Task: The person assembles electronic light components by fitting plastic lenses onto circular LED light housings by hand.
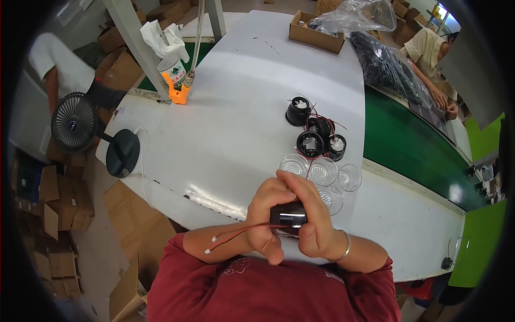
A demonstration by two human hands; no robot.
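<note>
Close to my chest, both hands are wrapped round a glossy black cylindrical part [288,214]. My left hand [263,212] grips its left side, and my right hand [320,222] presses from the right, with the fingers meeting over its far end. Thin red and black wires [238,231] trail leftward from the part and end in small white connectors. Just beyond my hands stand several clear round cups [323,173], one partly hidden by my right hand. Behind these is a cluster of black round housings [310,144] with tangled red and black wires; white pieces show inside some.
A black fan [75,122] stands at the left table edge. An orange clamp [178,95] and a canister with white tissue [173,68] sit by a post. At the far end is a cardboard box [316,37]. A green belt [413,139] runs right, with another person's hands [442,102] beyond.
</note>
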